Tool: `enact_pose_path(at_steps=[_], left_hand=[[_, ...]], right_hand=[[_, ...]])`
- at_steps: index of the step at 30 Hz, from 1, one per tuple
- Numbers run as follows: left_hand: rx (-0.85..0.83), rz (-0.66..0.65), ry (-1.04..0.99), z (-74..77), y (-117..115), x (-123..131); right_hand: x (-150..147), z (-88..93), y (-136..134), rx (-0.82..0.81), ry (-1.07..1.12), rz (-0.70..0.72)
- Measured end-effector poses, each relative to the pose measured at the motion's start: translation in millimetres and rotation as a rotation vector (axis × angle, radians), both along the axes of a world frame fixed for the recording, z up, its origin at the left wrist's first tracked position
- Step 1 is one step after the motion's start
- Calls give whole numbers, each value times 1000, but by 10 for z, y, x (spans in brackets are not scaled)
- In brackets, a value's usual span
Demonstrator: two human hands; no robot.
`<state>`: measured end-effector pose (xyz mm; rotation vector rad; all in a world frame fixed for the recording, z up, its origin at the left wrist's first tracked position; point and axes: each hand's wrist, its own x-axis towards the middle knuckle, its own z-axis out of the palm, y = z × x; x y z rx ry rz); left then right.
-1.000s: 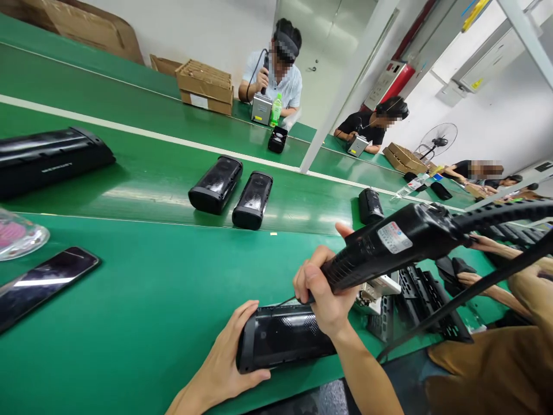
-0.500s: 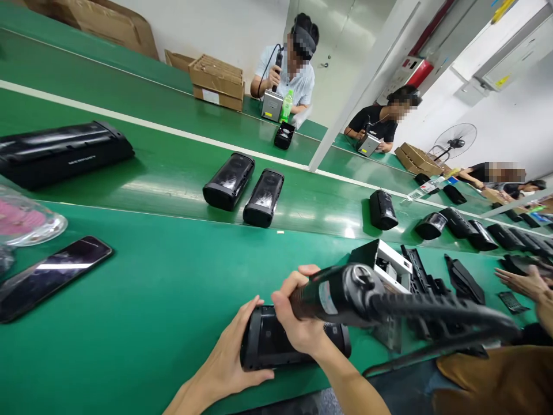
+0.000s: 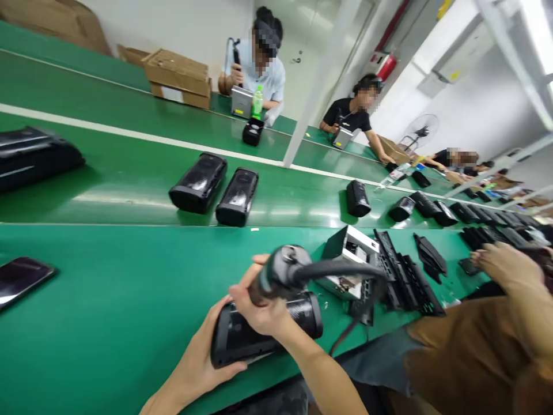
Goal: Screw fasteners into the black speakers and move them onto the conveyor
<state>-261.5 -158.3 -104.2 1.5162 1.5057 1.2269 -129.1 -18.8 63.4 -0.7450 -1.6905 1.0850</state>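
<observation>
A black speaker-like box point(image 3: 302, 314) lies on the green table near its front edge. My left hand point(image 3: 199, 351) is wrapped round the box's left end, thumb along the near side and fingers at the far side. My right hand point(image 3: 259, 305) grips a black corded power tool point(image 3: 280, 271) above the box's middle. The tool's cable runs off to the right from its top. Its lower tip is hidden behind my right hand.
To the right are a white-and-black device point(image 3: 352, 253) and black plastic strips point(image 3: 401, 276). A nearby person's hand point(image 3: 505, 265) is at the far right. A phone point(image 3: 23, 279) lies left. Black boxes point(image 3: 237, 196) stand on the belt beyond.
The view has shifted to the right. The tool in my right hand stands more upright, and the box looks more tilted. Both hands keep their holds.
</observation>
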Motion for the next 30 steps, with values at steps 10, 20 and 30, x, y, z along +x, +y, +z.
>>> enact_pose_path(at_steps=[10,20,30], left_hand=[[-145,135,-63,298,30,128],[-144,163,-70,375,55,208],[-78,109,-2,276,32,150]], right_hand=[[983,793,222,293,412,-372],[2074,588,727,324,263,-720],[1881,385,372,143,170,-606]])
